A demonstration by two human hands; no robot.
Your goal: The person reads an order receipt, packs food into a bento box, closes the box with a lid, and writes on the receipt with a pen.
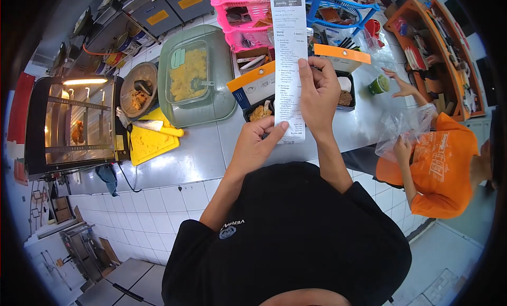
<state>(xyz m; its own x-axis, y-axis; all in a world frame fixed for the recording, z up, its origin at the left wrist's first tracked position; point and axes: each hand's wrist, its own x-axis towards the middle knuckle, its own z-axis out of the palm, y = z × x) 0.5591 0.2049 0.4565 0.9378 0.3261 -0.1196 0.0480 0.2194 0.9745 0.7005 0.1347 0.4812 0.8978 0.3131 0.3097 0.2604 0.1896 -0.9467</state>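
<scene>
A long printed receipt [288,52] stretches upright in front of me, over the steel counter. My left hand [257,142] pinches its lower left edge between thumb and fingers. Higher up, my right hand [318,92] grips the receipt's right edge, thumb on the front. Behind the paper stand two open meal boxes: the left box [255,89] has fried-looking food [260,111] in its black tray, partly covered by the receipt and my hand. The right box [342,56] holds a brown patty-like item [345,98] and something white.
At right, a co-worker in an orange shirt [443,158] holds a clear plastic bag [401,131] and reaches toward a green cup [379,85]. Left lie a lidded container [196,108], a knife [150,125] on a yellow board [153,145] and a lit warmer [79,121]. Pink [224,20] and blue baskets [364,12] stand behind.
</scene>
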